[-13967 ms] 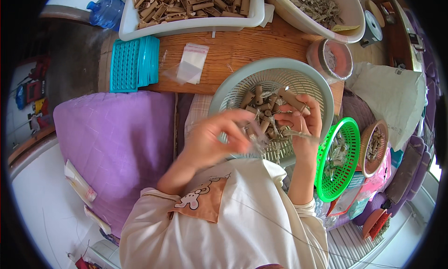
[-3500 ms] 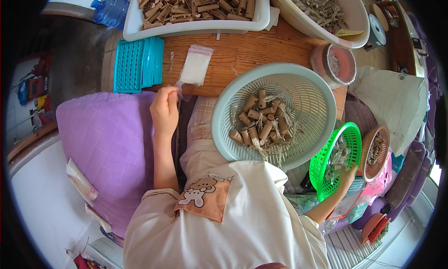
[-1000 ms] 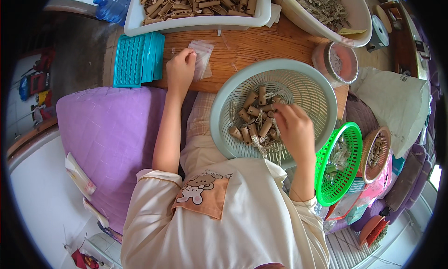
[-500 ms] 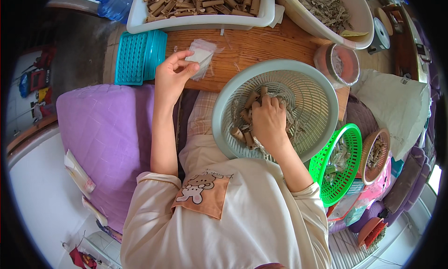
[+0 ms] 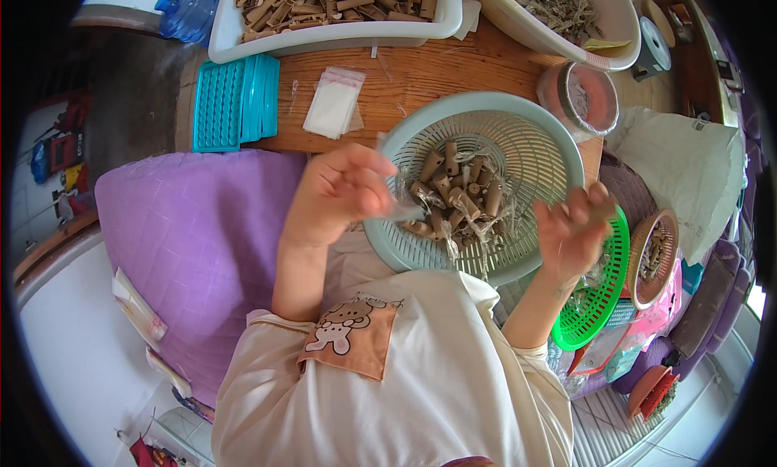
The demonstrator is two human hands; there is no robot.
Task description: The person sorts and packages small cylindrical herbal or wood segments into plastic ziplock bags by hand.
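Observation:
Over the left rim of the grey-green plastic basket (image 5: 486, 104), my left hand (image 5: 340, 193) pinches a small clear plastic bag (image 5: 407, 212), blurred by motion. My right hand (image 5: 573, 232) hovers at the basket's right rim, beside the green basket (image 5: 622, 261). Its fingers are blurred but look spread, with nothing plainly in them. Inside the grey-green basket lies a heap of short brown tubes (image 5: 463, 201) mixed with crumpled clear wrappers (image 5: 486, 234). A stack of clear bags with white inserts (image 5: 333, 103) rests on the wooden table (image 5: 453, 69).
Turquoise trays (image 5: 218, 103) stand stacked at the table's left. A white bin (image 5: 340, 36) of brown pieces and a pale basin (image 5: 623, 58) sit at the back. To the right are a round clear tub (image 5: 579, 103) and a small brown basket (image 5: 651, 293). A purple padded seat (image 5: 186, 256) lies left.
My left hand has moved from the bag stack toward the basket, now with a clear bag. My right hand has risen out of the brown tubes and moved right, and its fingers have spread.

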